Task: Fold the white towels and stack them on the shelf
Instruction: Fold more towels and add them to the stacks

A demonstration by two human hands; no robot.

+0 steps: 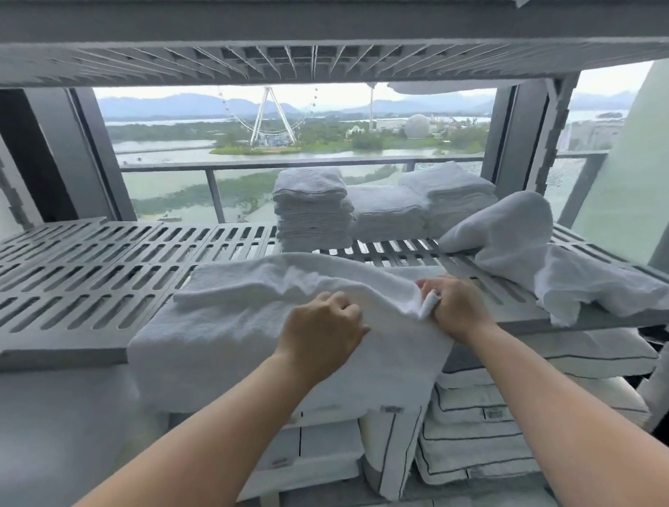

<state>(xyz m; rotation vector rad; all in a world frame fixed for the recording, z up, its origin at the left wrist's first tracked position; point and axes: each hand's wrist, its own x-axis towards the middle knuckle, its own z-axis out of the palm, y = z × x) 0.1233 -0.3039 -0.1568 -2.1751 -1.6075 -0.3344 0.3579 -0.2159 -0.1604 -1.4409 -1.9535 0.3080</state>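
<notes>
White towel (229,327) lies spread across the front of the grey slotted shelf (77,287), its near edge hanging over the rim. The left hand (324,324) has its fingers (343,304) curled into a raised fold. The right hand (456,305) is clenched round a bunched corner. Folded stacks (314,212) stand at the back, and a crumpled towel (516,249) lies to the right.
</notes>
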